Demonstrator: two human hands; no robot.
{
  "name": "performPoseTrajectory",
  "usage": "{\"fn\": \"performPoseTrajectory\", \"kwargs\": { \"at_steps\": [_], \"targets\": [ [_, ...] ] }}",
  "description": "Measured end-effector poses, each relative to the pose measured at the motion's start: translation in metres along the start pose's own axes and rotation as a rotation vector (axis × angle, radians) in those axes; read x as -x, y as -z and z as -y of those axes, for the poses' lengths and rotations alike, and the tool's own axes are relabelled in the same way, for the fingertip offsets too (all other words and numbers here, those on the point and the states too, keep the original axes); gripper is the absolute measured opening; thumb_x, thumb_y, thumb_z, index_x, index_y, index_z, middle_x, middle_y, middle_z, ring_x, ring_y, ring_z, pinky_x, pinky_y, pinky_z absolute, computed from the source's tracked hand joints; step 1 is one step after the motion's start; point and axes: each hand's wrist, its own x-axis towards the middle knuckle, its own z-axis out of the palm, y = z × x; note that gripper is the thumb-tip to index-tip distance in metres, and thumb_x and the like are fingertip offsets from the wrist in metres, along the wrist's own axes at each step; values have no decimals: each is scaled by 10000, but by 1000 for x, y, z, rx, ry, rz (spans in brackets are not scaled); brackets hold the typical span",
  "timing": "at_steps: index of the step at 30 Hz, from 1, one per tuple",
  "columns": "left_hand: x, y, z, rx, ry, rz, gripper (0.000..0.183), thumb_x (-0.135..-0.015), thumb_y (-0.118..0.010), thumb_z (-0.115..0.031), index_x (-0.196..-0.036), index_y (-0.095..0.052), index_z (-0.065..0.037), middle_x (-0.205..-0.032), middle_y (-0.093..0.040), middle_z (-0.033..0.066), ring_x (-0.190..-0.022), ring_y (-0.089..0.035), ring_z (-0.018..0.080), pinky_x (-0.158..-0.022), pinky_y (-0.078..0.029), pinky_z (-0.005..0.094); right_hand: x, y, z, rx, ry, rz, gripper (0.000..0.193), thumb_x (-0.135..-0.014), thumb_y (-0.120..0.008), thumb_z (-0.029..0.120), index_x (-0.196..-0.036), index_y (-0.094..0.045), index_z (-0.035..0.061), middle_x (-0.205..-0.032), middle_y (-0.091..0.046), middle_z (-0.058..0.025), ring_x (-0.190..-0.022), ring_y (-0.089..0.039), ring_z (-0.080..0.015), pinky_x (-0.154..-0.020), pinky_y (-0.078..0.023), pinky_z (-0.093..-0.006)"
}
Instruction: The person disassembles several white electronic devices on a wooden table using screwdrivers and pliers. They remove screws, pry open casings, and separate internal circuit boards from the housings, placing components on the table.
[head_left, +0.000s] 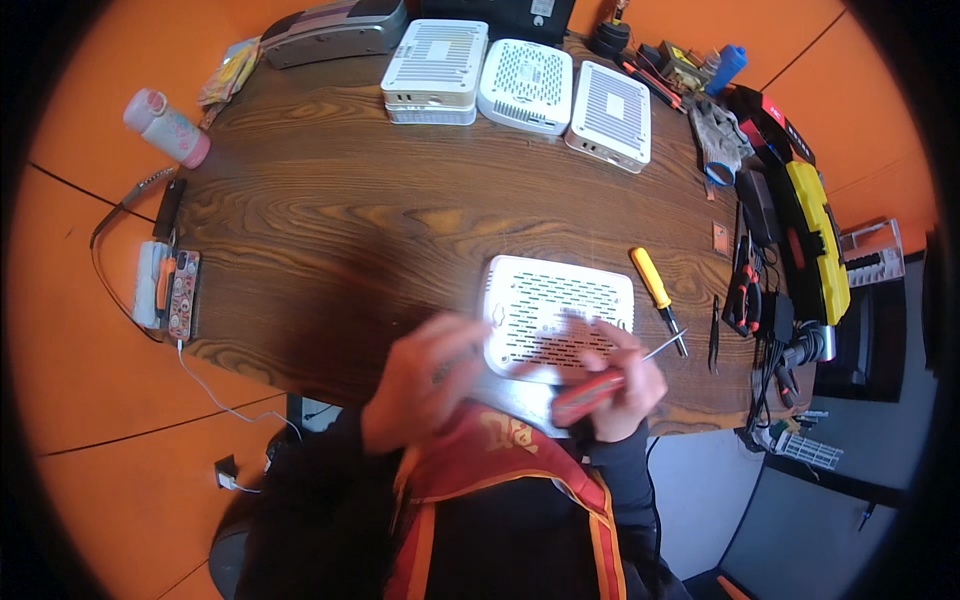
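A white router-like box [560, 310] with rows of slotted vents lies flat near the table's front edge. In my right hand [630, 390], over the box's near right corner, is a red-handled screwdriver [590, 396]. Its thin metal shaft points right and away from me, clear of the box. My left hand [425, 375] is raised by the box's left edge and smeared by motion; whether its fingers hold anything cannot be made out. To the right of the box lies a second screwdriver [652, 280] with a yellow handle, and tweezers [714, 335] lie farther right.
Similar white boxes [525, 85] stand in a row along the back. Gloves [718, 135], pliers [745, 295], cables and a yellow case [818, 240] crowd the right edge. A pink-and-white bottle [168, 128] and a phone [184, 296] on a charging cable are at left.
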Motion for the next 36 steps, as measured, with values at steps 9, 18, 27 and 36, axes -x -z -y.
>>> {"fn": "performPoseTrajectory", "kwargs": {
  "at_steps": [9, 18, 27, 36],
  "targets": [
    [-14, -44, 49, -319, 147, -142, 527, -786, -652, -213, -1228, -477, 13, -1013, -476, 165, -960, -438, 316, -876, -368, 378, 33, 3, -25, -37, -605, -59, 252, -868, -589, 80, -710, -401, 22, -798, -622, -126, -838, -594, -145, -782, -462, -287],
    [-2, -46, 43, -128, 111, -406, 607, -711, -697, -35, -1265, -449, -18, -1094, -487, 150, -1036, -515, 280, -878, -437, 338, 40, -10, -32, -492, -498, -280, 262, -878, -575, 123, -758, -353, 52, -1194, -516, -305, -1030, -564, -239, -903, -432, -370],
    [1, -46, 37, 229, 26, -513, 746, -625, -728, 34, -1275, -366, -21, -1209, -392, 126, -1080, -499, 231, -887, -459, 384, 49, -11, -32, -635, -391, -315, 310, -862, -616, 172, -808, -331, 60, -1184, -514, -304, -1108, -526, -337, -953, -396, -445],
    [-21, -28, 39, 356, 50, -363, 559, -574, -794, 8, -1027, -470, -39, -988, -577, 96, -905, -568, 130, -762, -475, 271, 46, -8, -30, -659, -424, -283, 399, -808, -691, 247, -844, -337, 66, -1171, -526, -294, -1142, -507, -337, -982, -373, -441]
  ]
}}
